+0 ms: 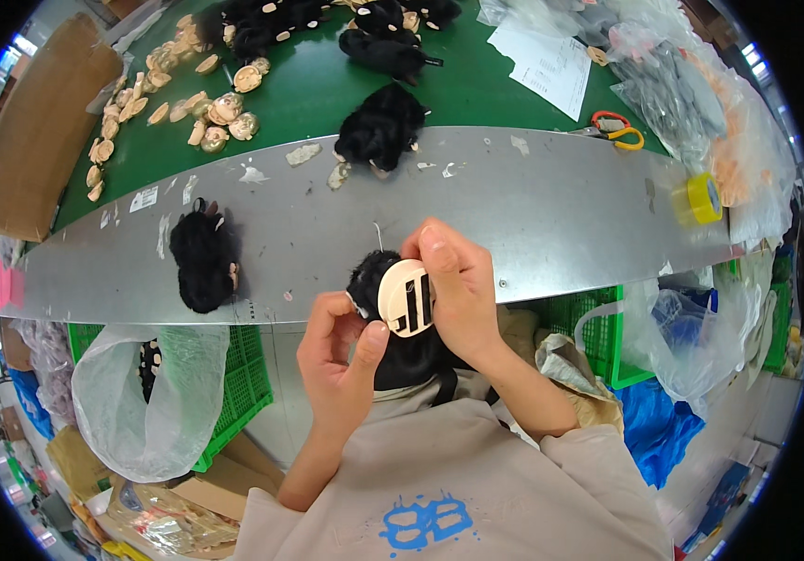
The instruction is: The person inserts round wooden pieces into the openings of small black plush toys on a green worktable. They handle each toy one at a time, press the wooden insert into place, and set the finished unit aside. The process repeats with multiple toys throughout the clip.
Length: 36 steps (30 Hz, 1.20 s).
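Observation:
A black plush toy is held close in front of my chest, over the near edge of the metal table strip. Against it is a cream round plastic piece with black bars across its face. My left hand is closed on the plush toy's left side, its thumb close to the lower rim of the round piece. Closed at the round piece's upper right rim is my right hand, its fingertips pinched together. A thin pale thread or tie sticks up above the toy. The toy's lower part is partly hidden behind my hands.
On the metal strip lie two black plush toys. Several cream shells and more black toys are on the green surface. Orange-handled scissors and yellow tape sit at right. Green crates stand below.

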### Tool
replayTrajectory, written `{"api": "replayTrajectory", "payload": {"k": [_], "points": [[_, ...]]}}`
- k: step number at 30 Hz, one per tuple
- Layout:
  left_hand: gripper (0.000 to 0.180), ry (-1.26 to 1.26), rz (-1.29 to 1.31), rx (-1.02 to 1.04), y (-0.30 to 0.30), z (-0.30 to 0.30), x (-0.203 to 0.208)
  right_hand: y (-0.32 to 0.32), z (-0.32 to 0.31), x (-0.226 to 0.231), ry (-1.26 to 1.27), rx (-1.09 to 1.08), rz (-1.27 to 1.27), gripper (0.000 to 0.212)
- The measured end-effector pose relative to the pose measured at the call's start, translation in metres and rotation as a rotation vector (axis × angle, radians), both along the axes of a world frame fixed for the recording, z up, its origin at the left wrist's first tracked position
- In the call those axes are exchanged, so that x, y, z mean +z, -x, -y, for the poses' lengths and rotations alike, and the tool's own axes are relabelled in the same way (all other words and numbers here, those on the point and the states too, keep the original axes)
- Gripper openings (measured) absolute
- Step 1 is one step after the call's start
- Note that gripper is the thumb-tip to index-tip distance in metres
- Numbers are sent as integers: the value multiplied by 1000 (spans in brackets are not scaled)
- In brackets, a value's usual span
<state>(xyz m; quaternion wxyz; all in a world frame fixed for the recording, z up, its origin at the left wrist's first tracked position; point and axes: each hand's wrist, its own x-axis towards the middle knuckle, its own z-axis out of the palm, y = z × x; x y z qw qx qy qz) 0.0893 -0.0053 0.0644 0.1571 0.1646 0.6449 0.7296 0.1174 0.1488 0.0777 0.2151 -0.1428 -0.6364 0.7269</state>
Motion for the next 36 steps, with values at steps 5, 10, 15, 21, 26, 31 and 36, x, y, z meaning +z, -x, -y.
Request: {"api": "replayTrajectory", "payload": {"k": [5, 10, 15, 21, 26, 31, 36], "points": [[21, -17, 173, -26, 2, 2, 1, -3, 3, -8, 6, -14, -13, 45], [21, 20, 9, -18, 2, -3, 6, -9, 2, -3, -34, -5, -20, 44], [23, 46, 82, -2, 6, -4, 7, -10, 5, -8, -113, -25, -60, 39], [23, -179, 305, -169, 12, 2, 5, -16, 1, -13, -81, 99, -108, 36], [24, -411, 448, -238, 10, 4, 7, -21, -3, -7, -303, 88, -92, 44], [20, -254, 25, -189, 6, -3, 2, -18, 6, 0, -494, -157, -100, 42], [19, -15, -139, -91, 8, -6, -3, 1, 14, -12, -285, -164, -212, 33]]}}
